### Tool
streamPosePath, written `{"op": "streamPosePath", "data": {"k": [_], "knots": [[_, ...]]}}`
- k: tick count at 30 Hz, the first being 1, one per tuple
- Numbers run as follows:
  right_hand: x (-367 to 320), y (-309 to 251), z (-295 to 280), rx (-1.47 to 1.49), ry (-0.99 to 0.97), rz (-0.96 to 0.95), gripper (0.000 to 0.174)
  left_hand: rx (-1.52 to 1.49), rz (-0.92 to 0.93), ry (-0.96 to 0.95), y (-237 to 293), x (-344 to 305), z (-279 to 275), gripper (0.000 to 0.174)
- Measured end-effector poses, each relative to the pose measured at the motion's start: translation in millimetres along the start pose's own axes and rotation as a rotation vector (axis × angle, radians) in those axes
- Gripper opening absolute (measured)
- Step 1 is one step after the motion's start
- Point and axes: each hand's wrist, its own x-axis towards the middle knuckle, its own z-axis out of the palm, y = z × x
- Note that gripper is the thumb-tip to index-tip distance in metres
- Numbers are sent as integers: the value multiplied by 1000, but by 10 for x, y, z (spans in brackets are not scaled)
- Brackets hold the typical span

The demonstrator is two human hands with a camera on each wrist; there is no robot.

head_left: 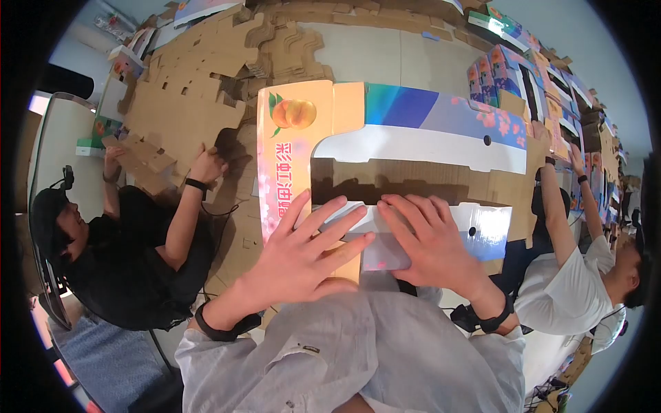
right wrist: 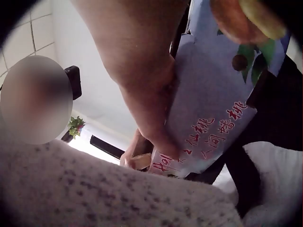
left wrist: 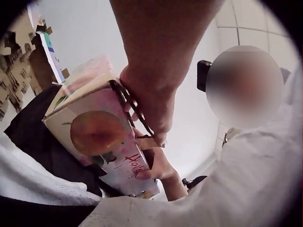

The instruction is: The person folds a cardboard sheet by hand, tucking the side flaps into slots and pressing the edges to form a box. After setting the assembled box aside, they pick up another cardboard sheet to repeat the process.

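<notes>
A printed cardboard peach box (head_left: 284, 162) sits in front of my body, with a long opening in its top between two white-edged flaps. My left hand (head_left: 306, 251) lies over its near left corner, fingers spread and nearly straight on the orange panel and flap edge. My right hand (head_left: 441, 248) holds the near flap (head_left: 489, 230), fingers over its edge toward the opening. In the right wrist view the right thumb (right wrist: 163, 144) presses the outer wall with red lettering (right wrist: 208, 137). A printed peach (left wrist: 97, 132) shows on the box side in the left wrist view.
Stacked flat brown cardboard (head_left: 186, 69) covers the work surface at the left, where a person in black (head_left: 131, 261) handles a piece. At the right, a person in a white shirt (head_left: 568, 289) reaches toward stacked printed boxes (head_left: 544, 89).
</notes>
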Motion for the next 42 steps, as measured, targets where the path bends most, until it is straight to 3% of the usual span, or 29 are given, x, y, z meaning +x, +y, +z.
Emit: {"op": "streamPosePath", "data": {"k": [7, 15, 17, 19, 21, 22, 24, 26, 29, 31, 32, 35, 36, 39, 40, 42], "knots": [[-23, -61, 93, 10, 65, 13, 91, 133, -109, -64, 88, 61, 133, 66], [-114, -46, 163, 87, 104, 56, 90, 112, -139, 30, 193, 157, 220, 68], [-132, -60, 168, 56, 124, -16, 89, 156, -126, 81, 204, 157, 259, 72], [-160, -74, 136, 31, 111, -1, 85, 134, -161, 64, 169, 107, 252, 84], [-195, -80, 134, 213, 230, -144, 72, 136, -182, 3, 144, 69, 79, 87], [-246, -80, 66, 209, 235, -140, 72, 142, -207, -57, 105, 14, -7, 89], [-490, 31, -187, 139, 384, -152, 56, 156, -209, -63, -51, -171, -122, 89], [-898, 271, -329, 106, 558, 16, 46, 178, -220, -74, -215, -327, -247, 87], [-1328, 588, -369, 39, 770, 666, 36, 203, -233, -74, -308, -385, -295, 84], [-1849, 1118, -19, 202, 792, 917, 39, 195, -222, -74, -267, -353, -260, 84], [-1963, 1174, 118, 196, 803, 914, 39, 161, -206, -36, -253, -363, -200, 83], [-2142, 1249, 370, 949, 767, 1077, 48, 136, -167, -78, -87, -331, -39, 85], [-2100, 1235, 425, 719, 691, 1034, 52, 192, -112, -101, -25, -322, -8, 82], [-2114, 1383, 544, 512, 679, 1011, 55, 155, 26, -176, 66, -289, -166, 80], [-1978, 1309, 463, 407, 707, 990, 55, -1, 6, -129, 15, -216, -313, 70], [-1882, 1329, 393, 224, 681, 937, 54, 108, -53, -61, -235, -89, -520, 68]]}}
